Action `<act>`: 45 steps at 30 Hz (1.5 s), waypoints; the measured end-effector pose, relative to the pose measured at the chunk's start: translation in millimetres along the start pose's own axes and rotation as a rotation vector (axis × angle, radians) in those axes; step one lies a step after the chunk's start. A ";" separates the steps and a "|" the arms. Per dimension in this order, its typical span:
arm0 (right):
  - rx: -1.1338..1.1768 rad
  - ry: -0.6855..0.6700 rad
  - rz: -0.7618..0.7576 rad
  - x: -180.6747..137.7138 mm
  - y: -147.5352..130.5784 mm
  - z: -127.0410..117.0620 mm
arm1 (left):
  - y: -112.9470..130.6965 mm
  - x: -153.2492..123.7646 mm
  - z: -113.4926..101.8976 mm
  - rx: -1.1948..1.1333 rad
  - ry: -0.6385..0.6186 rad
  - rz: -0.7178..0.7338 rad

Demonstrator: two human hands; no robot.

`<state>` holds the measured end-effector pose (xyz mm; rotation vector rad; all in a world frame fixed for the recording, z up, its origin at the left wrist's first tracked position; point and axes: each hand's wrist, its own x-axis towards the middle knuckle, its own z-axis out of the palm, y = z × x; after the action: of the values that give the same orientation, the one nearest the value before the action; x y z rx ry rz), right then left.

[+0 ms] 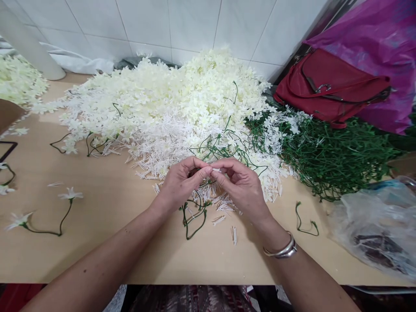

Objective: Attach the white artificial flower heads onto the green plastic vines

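1. The left hand (180, 182) and the right hand (240, 184) meet at the fingertips just above the table (107, 255), in front of the big heap of cream flowers (182, 99). Thumb and fingers of both are pinched together on one small white piece (215, 170); it is too tiny and too covered for me to say exactly what part it is.
2. That piece could slip out. Only the very tips grip it, and if it drops among the loose white bits (224, 208) lying right under the hands, it would be hard to pick out again.
3. A green stem (195, 219) loops down from under the left palm and rests on the table. A sideways tug on it could pull the work out of the pinch, or drag it into the neighbouring bits.
4. The tangle of bare green stems (331, 151) lies near the right wrist. The bracelet (282, 250) might snag a wire there if the arm swings out.
5. Stray pieces near the table's front edge could be brushed off by a forearm.
6. The plastic bag (380, 225) sits at the right, close to the elbow, and might get nudged.
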<state>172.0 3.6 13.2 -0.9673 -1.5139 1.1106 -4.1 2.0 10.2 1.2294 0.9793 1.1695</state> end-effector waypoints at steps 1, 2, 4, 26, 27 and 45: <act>0.020 0.010 0.030 -0.2 -0.6 0.2 | 1.0 -0.2 0.2 -0.001 -0.001 -0.001; 0.044 0.016 0.059 -0.1 -1.3 0.1 | 1.9 -0.4 0.2 -0.002 -0.004 -0.002; 0.083 0.027 0.099 0.6 -2.4 -1.0 | 3.1 -0.9 -1.0 -0.022 -0.007 -0.012; -0.058 0.114 0.104 5.2 -8.0 -14.7 | 5.1 -4.8 -7.1 -0.253 -0.085 -0.162; -0.061 0.106 0.102 4.6 -8.3 -13.9 | 5.7 -4.3 -6.9 -0.223 -0.095 -0.132; -0.006 0.023 0.106 1.0 -13.2 -11.8 | 2.6 -2.3 -6.1 -0.058 -0.076 -0.052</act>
<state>182.7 3.2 27.3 -1.0713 -1.4620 1.1669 -10.7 0.8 11.9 1.1866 0.9101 1.0956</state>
